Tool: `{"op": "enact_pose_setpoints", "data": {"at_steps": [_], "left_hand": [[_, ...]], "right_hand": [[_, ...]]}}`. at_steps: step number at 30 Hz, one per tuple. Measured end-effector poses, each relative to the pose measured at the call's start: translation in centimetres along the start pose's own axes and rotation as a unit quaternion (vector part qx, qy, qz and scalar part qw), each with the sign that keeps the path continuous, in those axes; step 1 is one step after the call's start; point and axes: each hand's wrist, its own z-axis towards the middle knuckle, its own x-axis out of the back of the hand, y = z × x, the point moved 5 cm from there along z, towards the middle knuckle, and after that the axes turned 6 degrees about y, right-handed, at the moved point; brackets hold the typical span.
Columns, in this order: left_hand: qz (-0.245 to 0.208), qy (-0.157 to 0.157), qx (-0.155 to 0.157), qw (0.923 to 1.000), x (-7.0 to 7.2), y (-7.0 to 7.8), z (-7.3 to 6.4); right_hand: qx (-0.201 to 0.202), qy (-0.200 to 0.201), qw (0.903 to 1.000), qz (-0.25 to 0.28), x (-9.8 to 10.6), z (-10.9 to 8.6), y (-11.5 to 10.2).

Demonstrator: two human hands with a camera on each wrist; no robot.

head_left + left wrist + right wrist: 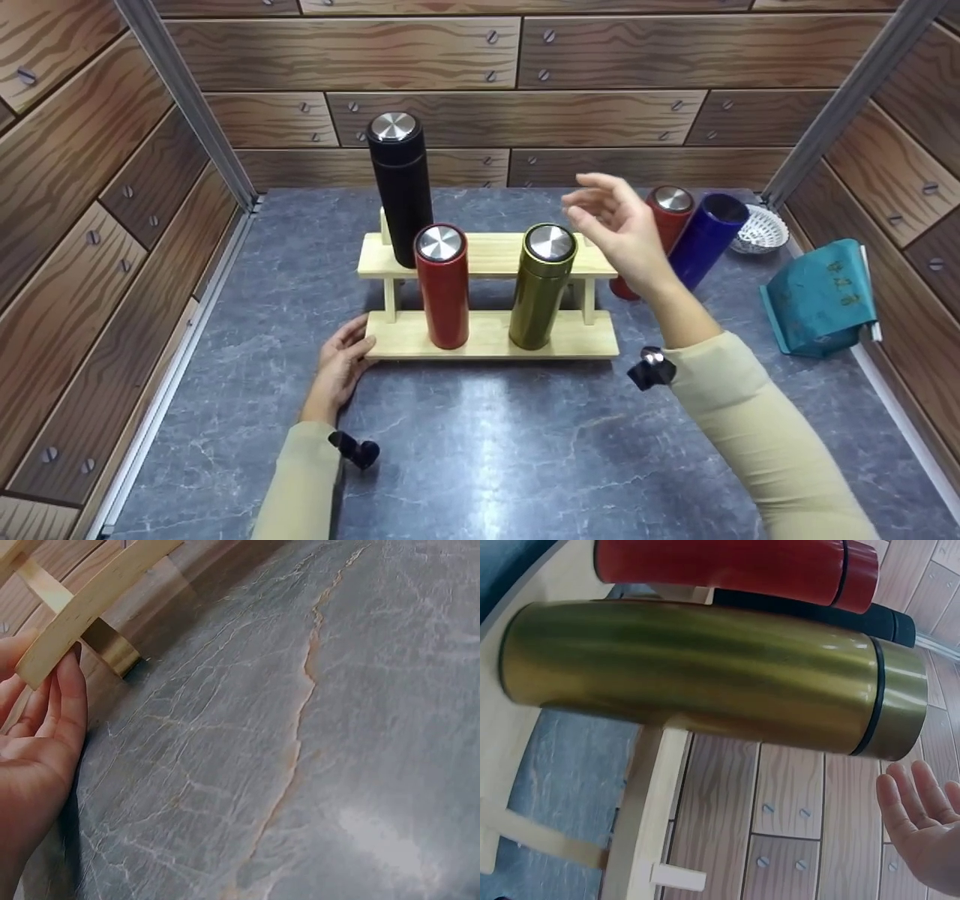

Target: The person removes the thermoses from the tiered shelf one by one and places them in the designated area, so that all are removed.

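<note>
A two-tier wooden rack [491,334] stands on the table. My left hand [341,367] grips the left end of its lower board [82,611], fingers underneath. On that lower board a red thermos flask [442,292] and an olive-gold thermos flask [541,289] stand upright. A taller black thermos flask [401,184] is on the upper board at the left. My right hand [619,229] is raised over the rack's right end, fingers loosely bent and holding nothing. From the right wrist, the gold flask [697,675] lies across the view, its cap close to that hand [930,832].
Behind my right forearm stand another red flask [671,210], partly hidden, and a blue flask [705,240]. A white woven basket [761,231] is beside them. Farther right is a teal box-like object [821,300] near the wood-patterned side wall [900,202].
</note>
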Motion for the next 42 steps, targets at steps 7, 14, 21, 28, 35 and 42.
{"op": "enact_pose_setpoints", "data": {"at_steps": [7, 14, 21, 28, 35, 42], "left_hand": [[0.005, 0.004, -0.003, 1.0, 0.1, 0.0, -0.1], [0.018, -0.003, 0.002, 0.9998, 0.1, -0.1, 0.0], [0.024, -0.007, 0.002, 0.9997, 0.1, -0.1, 0.0], [0.018, -0.01, 0.006, 0.9998, 0.1, 0.1, 0.0], [0.014, -0.004, 0.01, 0.9998, 0.2, 0.1, 0.1], [0.017, -0.004, 0.008, 0.9998, 0.1, 0.0, 0.1]], "right_hand": [[0.009, -0.018, 0.9997, -0.016, -1.9, 1.4, -0.7], [0.011, -0.025, 0.9996, -0.011, -3.5, 3.2, -1.6], [0.008, -0.05, 0.9982, -0.033, -5.3, 4.8, -1.8], [-0.019, -0.064, 0.9973, -0.03, -7.4, 5.8, -2.3], [-0.049, -0.071, 0.9962, -0.013, -9.4, 7.5, -1.4], [-0.079, -0.074, 0.994, -0.014, -11.7, 8.6, -1.3]]}}
